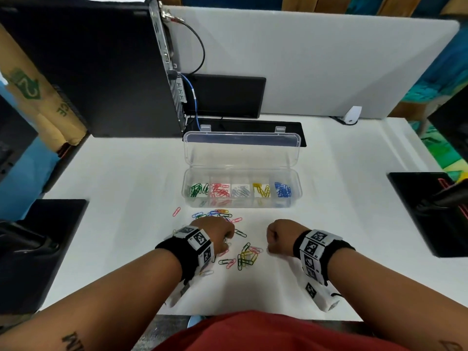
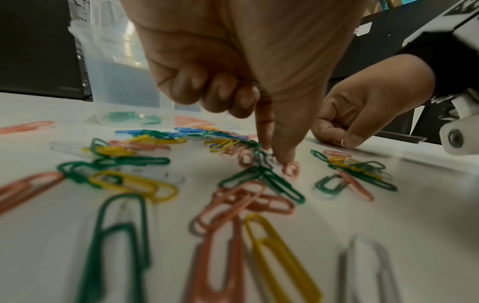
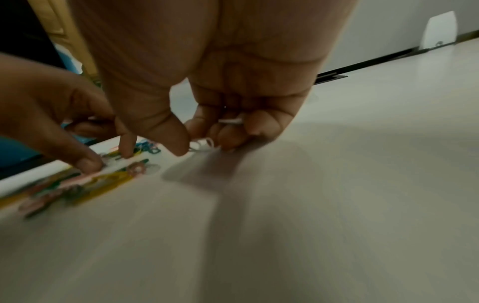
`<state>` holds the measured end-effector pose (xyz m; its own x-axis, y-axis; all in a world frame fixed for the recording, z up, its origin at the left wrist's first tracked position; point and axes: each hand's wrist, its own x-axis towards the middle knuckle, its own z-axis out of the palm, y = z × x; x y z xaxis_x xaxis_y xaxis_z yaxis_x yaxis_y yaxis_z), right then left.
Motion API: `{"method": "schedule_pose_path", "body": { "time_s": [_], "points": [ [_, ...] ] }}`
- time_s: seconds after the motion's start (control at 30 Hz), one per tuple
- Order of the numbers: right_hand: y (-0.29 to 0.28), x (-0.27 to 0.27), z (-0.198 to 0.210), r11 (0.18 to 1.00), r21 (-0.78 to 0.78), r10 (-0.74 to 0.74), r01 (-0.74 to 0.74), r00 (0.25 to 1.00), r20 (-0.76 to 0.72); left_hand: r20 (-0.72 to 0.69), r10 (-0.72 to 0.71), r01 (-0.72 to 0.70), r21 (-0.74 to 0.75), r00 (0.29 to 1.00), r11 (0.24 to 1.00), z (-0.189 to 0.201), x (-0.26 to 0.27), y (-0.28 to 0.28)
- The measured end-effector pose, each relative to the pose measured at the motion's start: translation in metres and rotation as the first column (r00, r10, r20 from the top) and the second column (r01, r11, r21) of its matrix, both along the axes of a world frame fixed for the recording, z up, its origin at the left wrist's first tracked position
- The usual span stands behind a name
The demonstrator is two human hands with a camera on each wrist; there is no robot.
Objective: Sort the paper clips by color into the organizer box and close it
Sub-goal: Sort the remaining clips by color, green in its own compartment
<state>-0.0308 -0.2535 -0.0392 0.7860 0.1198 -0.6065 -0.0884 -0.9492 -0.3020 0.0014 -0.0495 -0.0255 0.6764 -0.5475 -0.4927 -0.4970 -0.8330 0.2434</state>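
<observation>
The left hand (image 2: pixel 233 61) has three fingers (image 2: pixel 215 92) curled into the palm, while forefinger and thumb point straight down and press their tips among the loose paper clips (image 2: pixel 259 178), beside a green and a pink one; whether they pinch a clip cannot be told. The right hand (image 3: pixel 220 92) is bunched, its fingers and thumb curled round white clips (image 3: pixel 204 143), thin bent wire loops that show between the fingertips, just above the surface (image 1: pixel 329 198).

The loose clips, glossy coated wire in green, pink, yellow, blue and white, lie scattered on the smooth white surface just nearer the person than the organizer box (image 1: pixel 241 191), mostly under and around the left hand; the right hand sits to the right of the heap. The box is clear plastic, long, with rounded corners and five compartments holding, left to right, green, pink, white, yellow and blue clips. Its hinged lid (image 1: pixel 241 150) stands open behind the box.
</observation>
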Motion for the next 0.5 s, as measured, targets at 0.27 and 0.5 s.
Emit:
{"method": "schedule_pose_path", "body": {
  "time_s": [0.27, 0.5],
  "points": [
    [-0.007, -0.003, 0.01, 0.987, 0.129, -0.103, 0.098, 0.994, 0.028, 0.02, 0.078, -0.077, -0.027, 0.997, 0.997, -0.004, 0.005, 0.002],
    [0.001, -0.01, 0.014, 0.879, 0.304, -0.323, 0.367, 0.928, -0.185, 0.021, 0.033, -0.033, -0.008, 0.999, 0.999, -0.01, 0.004, 0.001]
  ]
}}
